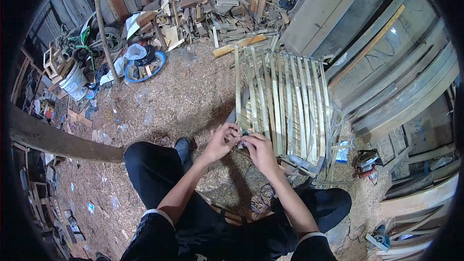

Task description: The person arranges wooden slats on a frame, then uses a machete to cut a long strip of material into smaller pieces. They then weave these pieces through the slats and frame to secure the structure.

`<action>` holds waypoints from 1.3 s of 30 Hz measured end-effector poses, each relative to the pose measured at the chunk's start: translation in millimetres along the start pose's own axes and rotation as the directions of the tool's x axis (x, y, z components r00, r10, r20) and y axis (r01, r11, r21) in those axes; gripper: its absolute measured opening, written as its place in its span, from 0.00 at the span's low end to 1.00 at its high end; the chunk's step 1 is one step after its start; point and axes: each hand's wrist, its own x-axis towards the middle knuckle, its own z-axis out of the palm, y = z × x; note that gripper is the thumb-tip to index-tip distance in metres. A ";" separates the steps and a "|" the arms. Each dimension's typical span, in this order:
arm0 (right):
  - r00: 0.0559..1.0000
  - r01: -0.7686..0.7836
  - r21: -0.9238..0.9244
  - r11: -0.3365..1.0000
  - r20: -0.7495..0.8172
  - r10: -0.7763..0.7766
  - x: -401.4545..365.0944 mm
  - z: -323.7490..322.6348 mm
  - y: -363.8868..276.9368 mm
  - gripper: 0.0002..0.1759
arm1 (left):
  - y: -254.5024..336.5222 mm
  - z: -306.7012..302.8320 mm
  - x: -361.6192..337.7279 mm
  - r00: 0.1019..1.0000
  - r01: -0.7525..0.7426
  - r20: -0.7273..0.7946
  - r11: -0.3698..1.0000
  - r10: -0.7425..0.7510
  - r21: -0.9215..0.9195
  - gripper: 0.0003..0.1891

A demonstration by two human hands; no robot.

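My left hand [221, 141] and my right hand [259, 149] meet in front of my body, fingertips pinched together. Something small sits between the fingers; I cannot tell what it is. Just beyond and to the right of my hands lies a slatted wooden frame [288, 101], made of many thin pale strips running side by side. My right hand overlaps its near left corner in this view. Both forearms reach forward over my bent knees.
A blue basin [159, 70] with scraps stands left, near a white bucket [74, 83]. Offcuts [203, 17] are heaped at the back wall. A wooden beam [67, 137] crosses at left. Long boards [415, 92] lean at right, near a power tool [368, 164]. Shavings cover the floor.
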 end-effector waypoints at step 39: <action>0.972 0.213 -0.450 0.868 0.006 -0.235 -29.6 -5.3 12.7 0.12 | 12.2 -9.2 0.6 0.915 0.105 -0.386 0.993 -0.116 -0.049 0.18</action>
